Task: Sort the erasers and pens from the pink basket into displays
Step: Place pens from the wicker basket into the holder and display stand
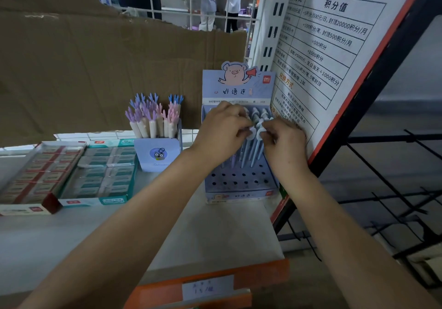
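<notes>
A blue pen display box point(241, 184) with a pig header card stands on the white shelf point(215, 232). Several pale blue pens point(254, 151) with white tops stand in its back holes; the front holes are empty. My left hand point(221, 129) pinches the white top of one pen. My right hand point(284, 141) pinches the top of the pen beside it. Both hands are over the box's back rows. Left of the box, a small blue holder point(157, 153) carries several antler-topped pens point(153, 115). No pink basket is in view.
Two eraser display boxes lie at the left: a teal one point(100, 174) and a red one point(35, 177). Brown cardboard point(95, 64) backs the shelf. A printed board point(323, 57) leans at the right, touching the pen box. Black wire racks point(394, 189) stand beyond it.
</notes>
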